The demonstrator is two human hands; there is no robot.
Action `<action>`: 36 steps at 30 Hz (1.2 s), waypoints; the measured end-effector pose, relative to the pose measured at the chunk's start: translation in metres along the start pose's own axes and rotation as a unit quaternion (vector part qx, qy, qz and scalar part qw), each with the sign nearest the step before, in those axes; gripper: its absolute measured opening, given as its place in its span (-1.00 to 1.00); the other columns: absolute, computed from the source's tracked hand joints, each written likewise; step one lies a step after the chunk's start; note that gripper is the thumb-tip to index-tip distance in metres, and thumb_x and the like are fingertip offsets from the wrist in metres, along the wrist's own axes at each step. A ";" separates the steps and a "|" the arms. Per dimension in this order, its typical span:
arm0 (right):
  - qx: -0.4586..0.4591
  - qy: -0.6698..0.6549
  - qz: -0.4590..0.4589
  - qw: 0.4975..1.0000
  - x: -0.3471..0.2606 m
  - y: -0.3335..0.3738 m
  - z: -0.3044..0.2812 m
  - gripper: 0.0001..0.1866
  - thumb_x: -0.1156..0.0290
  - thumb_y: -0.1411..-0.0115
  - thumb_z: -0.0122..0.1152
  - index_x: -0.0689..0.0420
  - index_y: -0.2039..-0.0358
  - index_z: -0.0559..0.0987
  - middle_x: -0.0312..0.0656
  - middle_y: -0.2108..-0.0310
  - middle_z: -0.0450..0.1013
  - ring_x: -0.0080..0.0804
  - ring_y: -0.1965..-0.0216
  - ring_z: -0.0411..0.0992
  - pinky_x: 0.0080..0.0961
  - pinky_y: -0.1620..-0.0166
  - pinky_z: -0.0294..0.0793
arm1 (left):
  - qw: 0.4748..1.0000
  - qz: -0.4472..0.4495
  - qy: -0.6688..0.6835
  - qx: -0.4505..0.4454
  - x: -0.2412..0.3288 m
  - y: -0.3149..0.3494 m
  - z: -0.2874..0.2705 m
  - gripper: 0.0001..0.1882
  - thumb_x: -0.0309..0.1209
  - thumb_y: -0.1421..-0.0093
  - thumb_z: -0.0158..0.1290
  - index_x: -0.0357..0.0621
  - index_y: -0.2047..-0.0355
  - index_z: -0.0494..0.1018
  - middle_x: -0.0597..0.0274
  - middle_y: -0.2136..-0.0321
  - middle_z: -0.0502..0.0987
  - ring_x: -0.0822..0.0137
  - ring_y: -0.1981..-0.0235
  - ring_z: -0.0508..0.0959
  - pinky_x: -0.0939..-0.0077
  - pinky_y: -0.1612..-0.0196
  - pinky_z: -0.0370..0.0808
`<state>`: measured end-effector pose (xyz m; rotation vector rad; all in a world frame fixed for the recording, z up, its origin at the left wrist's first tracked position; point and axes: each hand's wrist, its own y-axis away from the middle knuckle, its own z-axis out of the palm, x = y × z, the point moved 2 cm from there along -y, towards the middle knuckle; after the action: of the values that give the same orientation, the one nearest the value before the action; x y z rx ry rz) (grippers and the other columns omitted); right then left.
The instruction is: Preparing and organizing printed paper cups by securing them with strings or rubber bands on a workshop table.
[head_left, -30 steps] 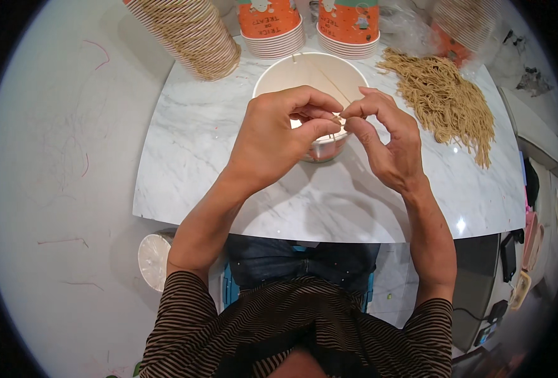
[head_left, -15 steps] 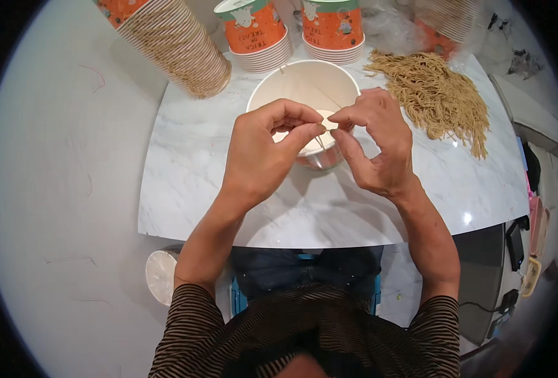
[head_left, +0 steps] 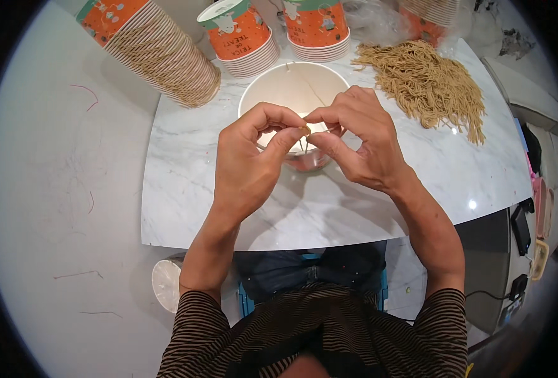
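Note:
A paper bucket [head_left: 273, 79], white inside with an orange printed outside, stands upright on the marble-patterned table [head_left: 184, 201] in front of me. Over its near rim my left hand [head_left: 249, 160] pinches a thin tan cord [head_left: 315, 92] between thumb and index finger. Facing it, my right hand [head_left: 368, 146] pinches the same cord, with the fingertips of both hands almost touching. A small bend of cord shows at the fingertips, and two short strands hang below them. More of the cord runs across the bucket's inside; the near rim is partly covered by my hands.
A pile of loose tan cords [head_left: 427, 85] lies to the right. At the back left leans a tall stack of nested buckets [head_left: 165, 57] with cords on it. Two shorter bucket stacks [head_left: 241, 34] stand behind, with clear plastic [head_left: 377, 24] beside them. A white bin [head_left: 167, 283] sits below the table's left.
Both hands stay together at the near rim, still pinching the cord, with the fingers slightly shifted. A small bend of cord now shows at the fingertips. The whole view has shifted a little.

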<state>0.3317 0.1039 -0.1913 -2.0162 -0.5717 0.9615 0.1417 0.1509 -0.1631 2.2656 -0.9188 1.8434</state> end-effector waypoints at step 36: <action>-0.018 -0.007 -0.010 1.000 0.007 0.003 0.005 -0.87 0.52 -0.04 0.42 0.10 0.39 0.61 -0.31 0.57 0.37 -0.35 0.46 0.37 -0.34 0.25 0.30 | 0.902 0.257 -0.343 0.053 -0.001 0.007 0.011 -0.89 -0.64 -0.20 0.24 -0.23 0.28 0.58 0.16 0.37 0.63 0.19 0.40 0.64 0.37 0.34 0.55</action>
<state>0.3320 0.1089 -0.1982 -2.0335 -0.6192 0.9613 0.1472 0.1408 -0.1688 3.0328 -1.6811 1.1975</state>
